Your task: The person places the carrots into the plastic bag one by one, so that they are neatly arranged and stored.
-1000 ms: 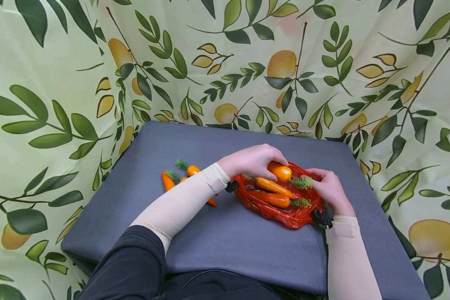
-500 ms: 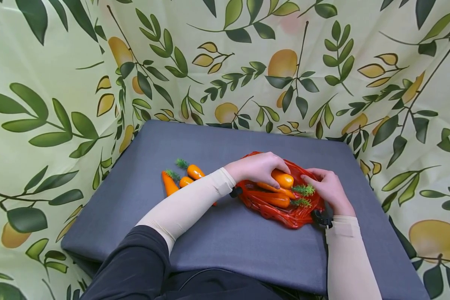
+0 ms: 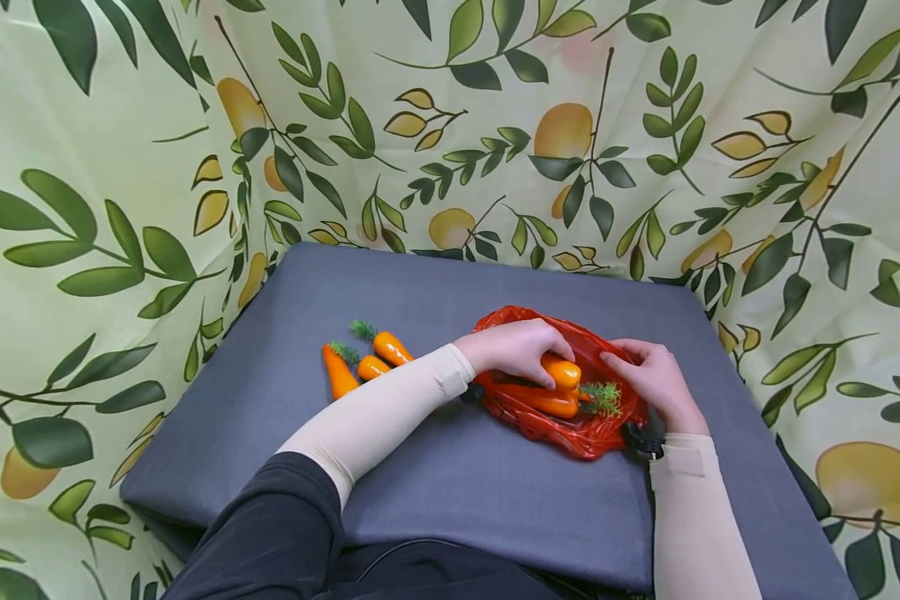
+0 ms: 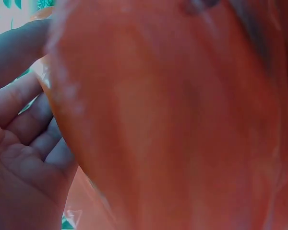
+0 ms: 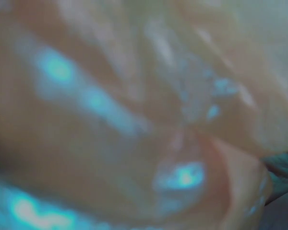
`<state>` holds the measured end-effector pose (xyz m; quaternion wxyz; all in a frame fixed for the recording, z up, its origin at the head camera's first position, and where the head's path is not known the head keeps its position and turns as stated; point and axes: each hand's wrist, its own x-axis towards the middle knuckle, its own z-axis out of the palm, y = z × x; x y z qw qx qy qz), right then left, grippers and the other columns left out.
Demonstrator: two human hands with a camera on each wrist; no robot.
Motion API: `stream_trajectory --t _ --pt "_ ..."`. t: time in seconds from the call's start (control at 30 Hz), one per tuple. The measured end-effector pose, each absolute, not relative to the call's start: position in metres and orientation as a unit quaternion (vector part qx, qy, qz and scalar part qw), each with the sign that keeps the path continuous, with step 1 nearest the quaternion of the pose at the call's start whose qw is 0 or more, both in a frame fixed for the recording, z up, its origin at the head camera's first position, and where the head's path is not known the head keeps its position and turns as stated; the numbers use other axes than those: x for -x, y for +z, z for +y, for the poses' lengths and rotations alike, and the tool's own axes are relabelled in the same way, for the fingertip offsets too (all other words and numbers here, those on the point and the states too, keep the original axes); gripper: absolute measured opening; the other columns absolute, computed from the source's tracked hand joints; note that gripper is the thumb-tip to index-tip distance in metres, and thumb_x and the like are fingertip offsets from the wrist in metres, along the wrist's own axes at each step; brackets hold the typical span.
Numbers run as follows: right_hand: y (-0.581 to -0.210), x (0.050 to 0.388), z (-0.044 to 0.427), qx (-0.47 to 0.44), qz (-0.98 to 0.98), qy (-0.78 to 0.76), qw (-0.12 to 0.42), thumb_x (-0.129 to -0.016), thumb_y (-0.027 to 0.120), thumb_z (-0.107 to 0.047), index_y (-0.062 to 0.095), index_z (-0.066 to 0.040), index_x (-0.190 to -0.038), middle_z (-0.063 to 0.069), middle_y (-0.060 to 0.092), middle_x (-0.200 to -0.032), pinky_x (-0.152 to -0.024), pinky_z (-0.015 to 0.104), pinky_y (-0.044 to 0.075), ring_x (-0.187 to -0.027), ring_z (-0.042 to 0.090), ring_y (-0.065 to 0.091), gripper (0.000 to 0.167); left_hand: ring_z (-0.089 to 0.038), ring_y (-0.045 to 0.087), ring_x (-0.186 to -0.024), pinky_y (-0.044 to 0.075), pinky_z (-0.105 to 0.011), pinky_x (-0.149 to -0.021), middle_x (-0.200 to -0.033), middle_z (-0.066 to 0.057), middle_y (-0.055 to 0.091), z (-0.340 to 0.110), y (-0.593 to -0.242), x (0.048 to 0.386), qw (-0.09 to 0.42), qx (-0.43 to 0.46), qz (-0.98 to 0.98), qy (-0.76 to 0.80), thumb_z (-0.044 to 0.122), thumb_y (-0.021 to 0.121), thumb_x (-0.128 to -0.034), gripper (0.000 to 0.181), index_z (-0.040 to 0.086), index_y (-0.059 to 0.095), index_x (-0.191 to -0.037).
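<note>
A red plastic bag [image 3: 521, 315] lies with its mouth spread wide, and orange toy carrots with green tops are inside. My left hand [image 3: 516, 348] reaches into it and grips a carrot [image 3: 564, 373] by its thick end. Below that one, another carrot [image 3: 551, 402] lies along the near side of the bag. My right hand [image 3: 658, 379] pinches the bag's right rim, thumb on the inner side. In the left wrist view the plastic [image 4: 163, 120] covers most of the picture beside my left hand's fingers. Blurred plastic [image 5: 110, 120] fills the right wrist view.
To the left on the grey padded table [image 3: 435, 492] are more carrots [image 3: 337, 372], partly hidden behind my left forearm. A leaf-patterned cloth [image 3: 450, 167] hangs around the table's back and sides.
My left hand has lowered the carrot deeper into the bag, over the one beneath, whose view is now mostly blocked. The right hand stays at the rim.
</note>
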<state>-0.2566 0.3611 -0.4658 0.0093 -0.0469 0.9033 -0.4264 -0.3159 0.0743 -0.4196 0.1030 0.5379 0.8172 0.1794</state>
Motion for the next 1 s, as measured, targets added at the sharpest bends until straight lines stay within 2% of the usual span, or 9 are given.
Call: stream_trajectory --t 0.53,1.0 --pt "-0.468 0.257 0.362 0.042 0.904 -0.425 0.010 -0.108 0.071 -0.049 0.074 -0.004 -0.142 0.026 0.078 -0.129 -0.077 0.023 0.065 -0.093 0.012 0.075 0.056 -0.005 0.067 -0.106 0.050 -0.016 -0.099 -0.119 0.011 0.077 0.078 -0.436 0.317 0.112 -0.533 0.822 0.167 0.031 0.089 -0.0970 0.041 0.016 0.079 -0.134" --pt "-0.468 0.258 0.363 0.041 0.906 -0.421 0.010 -0.109 0.071 -0.049 0.074 -0.004 -0.141 0.026 0.078 -0.129 -0.077 0.023 0.065 -0.093 0.010 0.073 0.056 -0.005 0.066 -0.107 0.049 -0.016 -0.100 -0.121 0.010 0.077 0.079 -0.443 0.321 0.104 -0.531 0.824 0.169 0.031 0.087 -0.0975 0.043 0.015 0.079 -0.137"
